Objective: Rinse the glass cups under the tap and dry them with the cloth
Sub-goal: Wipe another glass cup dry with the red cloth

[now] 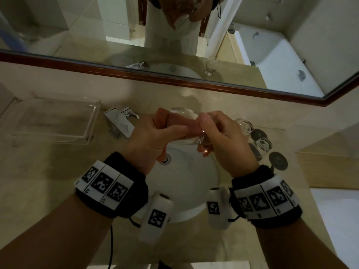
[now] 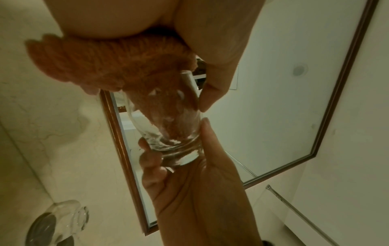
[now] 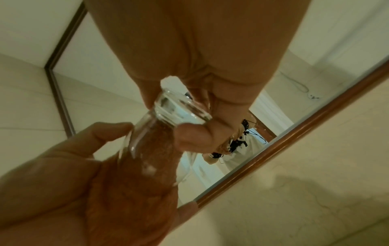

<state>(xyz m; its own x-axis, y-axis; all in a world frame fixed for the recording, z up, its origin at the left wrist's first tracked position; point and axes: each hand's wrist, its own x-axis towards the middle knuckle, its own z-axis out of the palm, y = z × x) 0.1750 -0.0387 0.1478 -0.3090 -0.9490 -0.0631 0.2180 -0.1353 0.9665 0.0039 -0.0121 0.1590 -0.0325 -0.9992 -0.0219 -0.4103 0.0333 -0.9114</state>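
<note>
Over the sink I hold a clear glass cup (image 1: pixel 183 112) on its side, its mouth to the left. An orange-brown cloth (image 1: pixel 175 123) is stuffed into it. My left hand (image 1: pixel 174 131) grips the bunched cloth at the cup's mouth, thumb on top. My right hand (image 1: pixel 213 133) grips the cup's thick base between thumb and fingers. In the left wrist view the cloth (image 2: pixel 118 66) reaches deep into the glass (image 2: pixel 168 133). The right wrist view shows the base (image 3: pixel 181 109) held in my fingertips. The tap (image 1: pixel 120 123) stands at the left of the sink.
Two more glass cups (image 1: pixel 245 126) (image 1: pixel 263 144) and dark round coasters (image 1: pixel 278 161) sit on the counter right of the white sink (image 1: pixel 186 191). A clear plastic tray (image 1: pixel 56 121) lies to the tap's left. A wood-framed mirror (image 1: pixel 174 80) runs along the back wall.
</note>
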